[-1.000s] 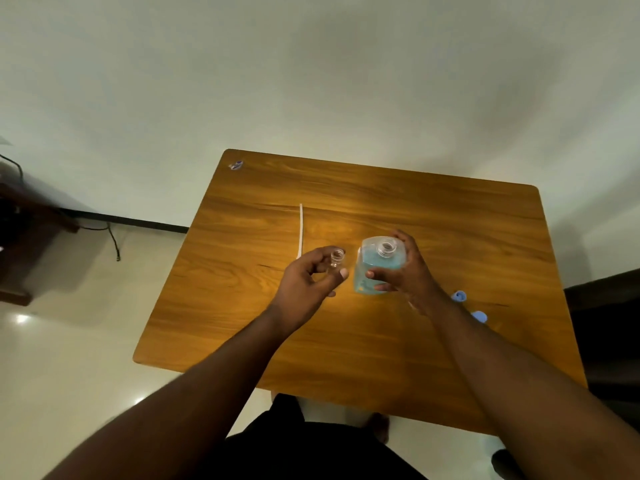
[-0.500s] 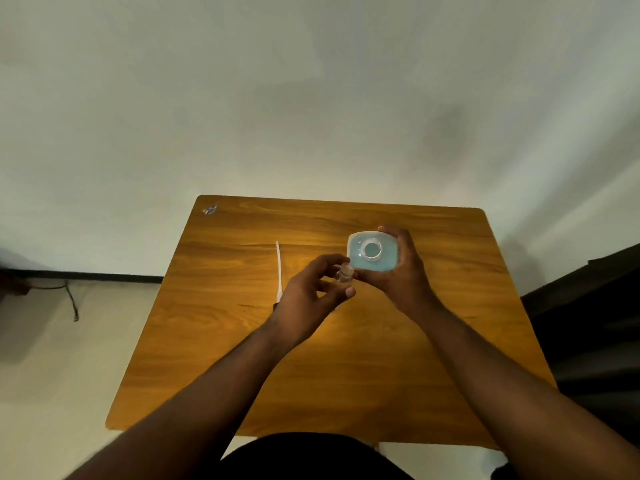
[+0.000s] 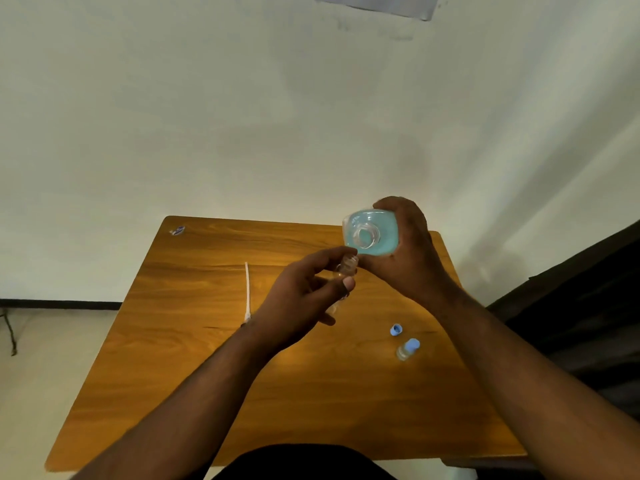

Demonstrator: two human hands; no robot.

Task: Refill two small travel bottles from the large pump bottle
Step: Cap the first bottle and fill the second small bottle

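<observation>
The person's right hand (image 3: pixel 410 252) wraps its fingers round the large pump bottle (image 3: pixel 372 233), held up off the wooden table (image 3: pixel 194 341) and tipped so that its open, pumpless neck faces the camera, blue liquid showing through the clear wall. The left hand (image 3: pixel 304 292) pinches a small travel bottle (image 3: pixel 346 268) between thumb and fingers, its open mouth just beside and below the big bottle's neck, the two nearly touching. No liquid can be seen passing between them, and how full the small bottle is cannot be told, so the first refill looks to be at its very start. On the near right of the table a second travel bottle (image 3: pixel 408 349) lies on its side with a blue cap on, and a loose blue cap (image 3: pixel 396 329) sits just beside it; that second bottle seems yet to be opened and filled, and both caps will need closing afterwards. A white dip tube (image 3: pixel 247 292) lies to the left, apart from the hands. Compared with half a second ago, the large bottle has been raised and leaned further over towards the small one, the left hand has lifted with it, and the camera has tilted so that the capped bottle and loose cap are in sight.
</observation>
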